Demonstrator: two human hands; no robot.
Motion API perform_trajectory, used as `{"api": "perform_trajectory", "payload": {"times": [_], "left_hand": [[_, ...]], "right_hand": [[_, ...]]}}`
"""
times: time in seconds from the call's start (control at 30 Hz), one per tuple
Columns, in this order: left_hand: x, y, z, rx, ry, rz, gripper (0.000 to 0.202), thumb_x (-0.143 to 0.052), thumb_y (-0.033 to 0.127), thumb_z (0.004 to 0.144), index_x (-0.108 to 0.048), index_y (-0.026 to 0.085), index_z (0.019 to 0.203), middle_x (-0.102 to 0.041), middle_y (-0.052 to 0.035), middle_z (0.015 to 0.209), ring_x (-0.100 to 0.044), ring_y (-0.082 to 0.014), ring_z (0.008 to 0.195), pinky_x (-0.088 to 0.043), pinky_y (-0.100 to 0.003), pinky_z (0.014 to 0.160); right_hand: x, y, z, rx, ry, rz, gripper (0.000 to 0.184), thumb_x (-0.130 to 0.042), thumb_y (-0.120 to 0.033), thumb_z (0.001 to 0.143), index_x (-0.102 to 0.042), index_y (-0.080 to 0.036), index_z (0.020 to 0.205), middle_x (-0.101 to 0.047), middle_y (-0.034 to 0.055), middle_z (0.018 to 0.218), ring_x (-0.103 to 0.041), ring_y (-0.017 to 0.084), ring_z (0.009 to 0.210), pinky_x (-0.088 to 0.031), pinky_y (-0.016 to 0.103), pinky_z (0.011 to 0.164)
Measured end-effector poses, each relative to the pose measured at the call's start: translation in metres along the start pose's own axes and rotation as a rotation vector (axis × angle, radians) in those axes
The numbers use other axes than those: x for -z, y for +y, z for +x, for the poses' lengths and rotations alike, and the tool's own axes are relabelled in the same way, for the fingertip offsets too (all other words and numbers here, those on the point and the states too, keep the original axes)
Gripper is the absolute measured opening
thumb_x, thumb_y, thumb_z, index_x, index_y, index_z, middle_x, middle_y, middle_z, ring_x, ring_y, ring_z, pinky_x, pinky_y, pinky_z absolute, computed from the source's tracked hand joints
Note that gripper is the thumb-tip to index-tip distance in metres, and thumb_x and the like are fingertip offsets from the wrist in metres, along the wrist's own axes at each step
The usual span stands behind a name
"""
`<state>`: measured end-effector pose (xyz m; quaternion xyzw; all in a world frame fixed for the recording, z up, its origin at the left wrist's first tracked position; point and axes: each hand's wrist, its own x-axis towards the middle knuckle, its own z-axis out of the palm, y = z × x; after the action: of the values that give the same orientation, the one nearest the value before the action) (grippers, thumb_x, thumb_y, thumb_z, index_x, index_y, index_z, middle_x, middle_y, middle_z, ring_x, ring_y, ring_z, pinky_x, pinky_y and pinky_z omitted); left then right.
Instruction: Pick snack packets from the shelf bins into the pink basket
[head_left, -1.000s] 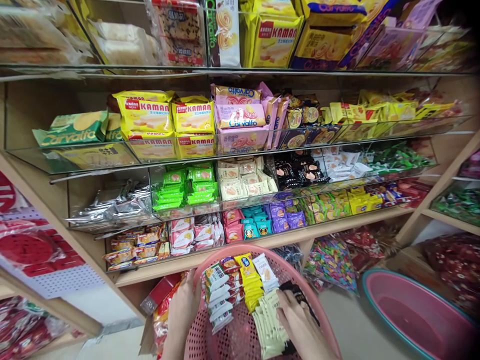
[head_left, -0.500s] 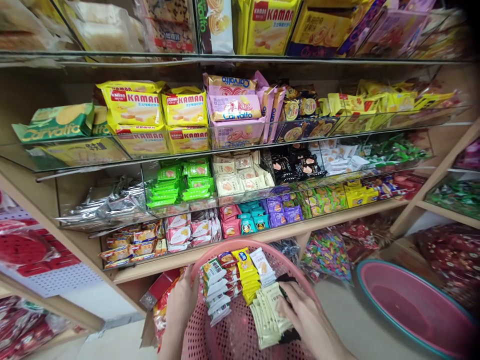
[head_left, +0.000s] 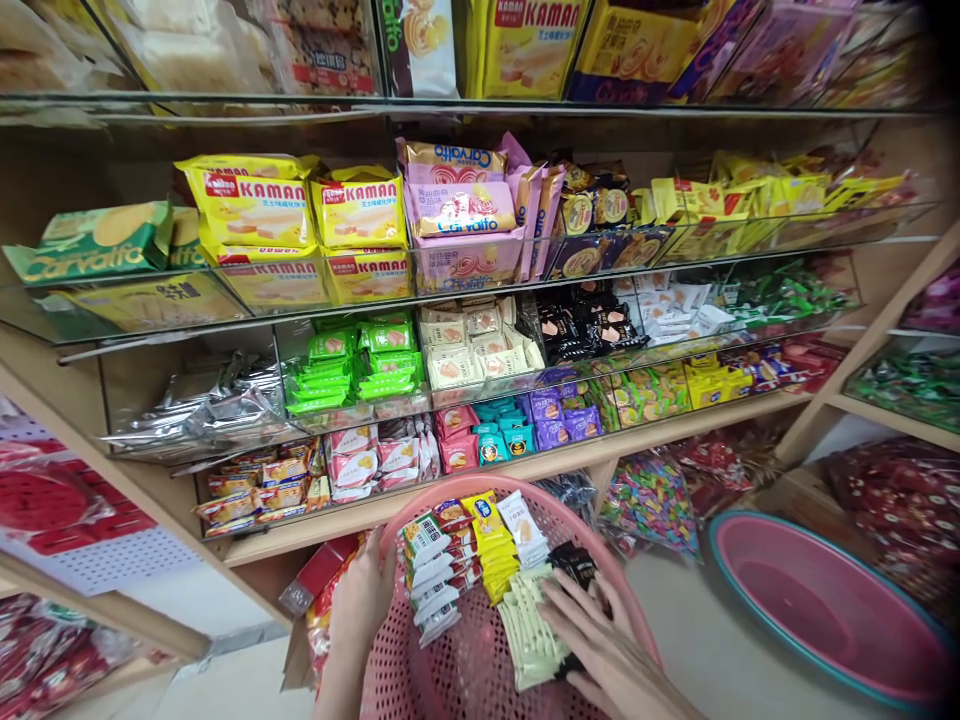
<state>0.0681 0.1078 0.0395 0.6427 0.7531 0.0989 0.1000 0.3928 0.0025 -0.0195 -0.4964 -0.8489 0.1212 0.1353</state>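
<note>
A pink perforated basket is below me, with packaged snacks lined up in rows inside. My left hand grips its left rim, thumb on the inner side. Over the right side of the basket, my right hand is spread flat, its fingers resting across the cream packets and beside the black packets, which it partly covers. Left of these lie white-and-green packets, dark red packets, yellow packets and a white packet.
Shelves behind the basket hold sorted snacks: green packets, cream wafer packets, yellow KAMAN packs. A wooden shelf edge runs just behind the basket. At the right stands a pink basin with a teal rim.
My right hand's fingers have opened out and moved slightly left over the cream packets, exposing more of the black packets. My left hand stays on the rim. The view shifts slightly.
</note>
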Motion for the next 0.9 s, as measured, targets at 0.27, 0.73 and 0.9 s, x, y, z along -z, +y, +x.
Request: {"api": "perform_trajectory", "payload": {"times": [0.27,0.73,0.9], "left_hand": [[0.004,0.003,-0.003,0.014,0.006,-0.001,0.050,-0.026,0.041,0.092,-0.043,0.019,0.134,-0.066,-0.0154,0.118,-0.067,-0.0266,0.098,-0.048,-0.035,0.078],[0.003,0.003,-0.003,0.013,-0.001,0.004,0.052,-0.024,0.043,0.092,-0.042,0.019,0.135,-0.065,-0.0155,0.120,-0.066,-0.0292,0.101,-0.048,-0.037,0.078],[0.005,0.004,-0.004,0.013,0.002,-0.002,0.051,-0.024,0.042,0.092,-0.043,0.019,0.135,-0.066,-0.0152,0.118,-0.067,-0.0278,0.099,-0.048,-0.035,0.077]], "right_hand": [[0.001,0.003,0.021,0.011,0.047,-0.005,0.065,-0.055,-0.015,0.078,-0.041,-0.034,0.139,-0.047,0.0059,0.144,-0.037,0.026,0.135,-0.016,0.058,0.113],[0.029,0.037,0.008,-0.082,0.009,-0.127,0.104,-0.044,-0.002,0.061,0.001,-0.036,0.148,-0.017,0.0005,0.157,-0.013,0.026,0.144,-0.002,0.064,0.112],[0.038,0.040,0.018,-0.081,-0.036,-0.018,0.101,-0.053,-0.007,0.067,0.000,-0.038,0.148,-0.021,-0.0014,0.155,-0.014,0.030,0.143,0.002,0.064,0.112]]}}
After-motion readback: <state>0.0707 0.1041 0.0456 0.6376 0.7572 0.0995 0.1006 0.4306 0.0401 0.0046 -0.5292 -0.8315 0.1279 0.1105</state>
